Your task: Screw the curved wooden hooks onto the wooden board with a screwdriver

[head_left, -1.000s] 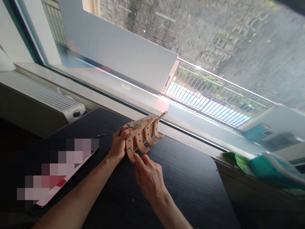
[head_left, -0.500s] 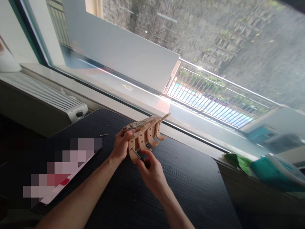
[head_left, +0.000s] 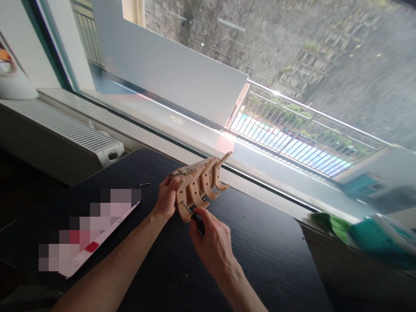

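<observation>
My left hand [head_left: 167,199] is closed around the near end of a wooden hook rack [head_left: 197,184], holding it tilted above the dark table. Several curved pale wooden hooks with small dark holes stick out from its board. In my right hand [head_left: 208,232] is a screwdriver [head_left: 198,223], its black handle wrapped by the fingers. The metal shaft points up and left, and its tip meets the hook nearest me. Whether a screw sits under the tip is too small to tell.
The dark table [head_left: 260,242] stands against a window. A thin metal piece [head_left: 144,184] lies left of the rack, near a pale, partly blurred-out flat item [head_left: 92,247]. A white radiator [head_left: 107,151] is at left; a green cloth [head_left: 329,225] and teal container [head_left: 380,240] are at right.
My right hand has turned around the screwdriver handle, and more of the back of the hand shows. The left hand and rack stay nearly in place; the view has shifted slightly.
</observation>
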Available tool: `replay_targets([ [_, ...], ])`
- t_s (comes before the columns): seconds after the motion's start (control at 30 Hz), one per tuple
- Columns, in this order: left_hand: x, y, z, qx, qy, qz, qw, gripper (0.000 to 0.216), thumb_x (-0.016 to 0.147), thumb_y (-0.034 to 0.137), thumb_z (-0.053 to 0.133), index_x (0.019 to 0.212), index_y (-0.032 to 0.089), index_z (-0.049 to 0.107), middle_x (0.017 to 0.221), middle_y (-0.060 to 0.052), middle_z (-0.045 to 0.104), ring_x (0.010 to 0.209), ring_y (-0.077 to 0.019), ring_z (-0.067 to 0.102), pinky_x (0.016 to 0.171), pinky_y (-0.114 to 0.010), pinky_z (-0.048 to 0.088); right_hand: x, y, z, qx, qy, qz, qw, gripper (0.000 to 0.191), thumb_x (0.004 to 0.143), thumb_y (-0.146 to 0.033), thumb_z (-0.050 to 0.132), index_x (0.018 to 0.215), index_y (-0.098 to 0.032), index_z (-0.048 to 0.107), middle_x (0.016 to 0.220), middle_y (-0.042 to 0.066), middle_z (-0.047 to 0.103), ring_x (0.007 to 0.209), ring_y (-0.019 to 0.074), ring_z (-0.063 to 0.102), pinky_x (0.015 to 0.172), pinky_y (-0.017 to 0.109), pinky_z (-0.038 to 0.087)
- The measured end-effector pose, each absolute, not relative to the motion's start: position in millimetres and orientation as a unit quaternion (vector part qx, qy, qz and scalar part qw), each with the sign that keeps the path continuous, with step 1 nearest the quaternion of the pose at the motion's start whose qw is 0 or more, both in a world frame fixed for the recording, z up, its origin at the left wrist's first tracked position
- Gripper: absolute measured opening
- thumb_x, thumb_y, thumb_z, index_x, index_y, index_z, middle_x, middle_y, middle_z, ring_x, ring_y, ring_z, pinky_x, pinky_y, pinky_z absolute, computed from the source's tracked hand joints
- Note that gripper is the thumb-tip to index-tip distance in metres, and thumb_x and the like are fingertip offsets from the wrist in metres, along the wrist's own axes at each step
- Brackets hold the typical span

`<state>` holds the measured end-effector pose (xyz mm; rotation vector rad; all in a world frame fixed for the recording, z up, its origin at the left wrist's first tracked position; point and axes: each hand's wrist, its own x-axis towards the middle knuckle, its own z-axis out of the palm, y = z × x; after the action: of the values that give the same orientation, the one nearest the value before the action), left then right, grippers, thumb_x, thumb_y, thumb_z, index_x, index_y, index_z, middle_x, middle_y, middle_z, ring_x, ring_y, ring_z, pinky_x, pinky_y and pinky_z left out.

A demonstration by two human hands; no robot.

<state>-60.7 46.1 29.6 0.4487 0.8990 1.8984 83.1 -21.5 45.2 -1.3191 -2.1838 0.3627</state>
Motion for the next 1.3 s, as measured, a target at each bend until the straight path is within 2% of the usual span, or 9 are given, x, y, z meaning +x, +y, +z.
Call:
replay_targets([
  [0.13,-63.8,48.8,24.2,0.165,0.373,0.782,0.472,0.030,0.057,0.036,0.074,0.078,0.015,0.067,0.064,0.004,0.064,0.060,-0.0127,0.056,0.060,-0.024,0.045,87.5,-23.9,46.1,-0.514,-0.789,0.171,0.290,0.027,0.076,-0.017,0.055,0.103,-0.019,0.056,0.075,-0.001,0.065,0.060,0.0148,0.059,0.057,0.024,0.043],
  [0.27,-65.7,50.8,19.7,0.156,0.372,0.781,0.477,0.028,0.058,0.036,0.072,0.076,0.016,0.065,0.060,0.005,0.062,0.059,-0.0131,0.055,0.059,-0.025,0.045,94.2,-24.9,50.1,-0.442,-0.833,0.141,0.300,0.025,0.085,-0.015,0.048,0.107,-0.017,0.058,0.084,0.002,0.064,0.064,0.0128,0.058,0.061,0.023,0.042],
  [0.37,-66.2,51.6,18.3,0.152,0.369,0.780,0.481,0.027,0.057,0.035,0.071,0.077,0.016,0.065,0.060,0.005,0.061,0.059,-0.0137,0.056,0.061,-0.026,0.046,96.6,-25.3,53.2,-0.411,-0.860,0.082,0.292,0.026,0.092,-0.017,0.043,0.113,-0.016,0.058,0.084,0.003,0.062,0.065,0.0130,0.057,0.062,0.024,0.041],
  [0.63,-66.0,51.2,17.6,0.133,0.361,0.774,0.503,0.025,0.056,0.033,0.072,0.071,0.017,0.061,0.060,0.007,0.061,0.056,-0.0110,0.054,0.056,-0.022,0.044,97.6,-30.0,52.3,-0.397,-0.876,0.050,0.271,0.027,0.093,-0.017,0.044,0.115,-0.016,0.059,0.076,0.002,0.058,0.062,0.0130,0.054,0.058,0.024,0.038],
  [0.8,-67.9,52.9,20.3,0.110,0.345,0.735,0.573,0.026,0.062,0.042,0.065,0.068,0.017,0.058,0.059,0.002,0.062,0.061,-0.0178,0.061,0.056,-0.027,0.048,99.0,-27.6,56.0,-0.389,-0.875,0.044,0.284,0.029,0.093,-0.017,0.044,0.118,-0.017,0.059,0.081,0.003,0.060,0.066,0.0128,0.055,0.061,0.024,0.039],
  [0.97,-70.7,53.7,23.6,0.105,0.321,0.702,0.627,0.025,0.066,0.041,0.058,0.072,0.017,0.061,0.063,-0.003,0.065,0.067,-0.0233,0.065,0.056,-0.032,0.051,98.3,-24.1,62.3,-0.407,-0.868,0.022,0.285,0.025,0.092,-0.020,0.046,0.112,-0.015,0.061,0.073,0.001,0.059,0.061,0.0128,0.055,0.058,0.025,0.036],
  [1.3,-67.3,52.5,21.1,0.091,0.345,0.724,0.590,0.027,0.058,0.040,0.070,0.065,0.018,0.056,0.051,0.005,0.056,0.059,-0.0185,0.062,0.055,-0.028,0.049,97.1,-28.9,66.1,-0.394,-0.878,0.040,0.269,0.024,0.091,-0.020,0.046,0.109,-0.016,0.062,0.072,0.000,0.059,0.060,0.0125,0.055,0.057,0.025,0.035],
])
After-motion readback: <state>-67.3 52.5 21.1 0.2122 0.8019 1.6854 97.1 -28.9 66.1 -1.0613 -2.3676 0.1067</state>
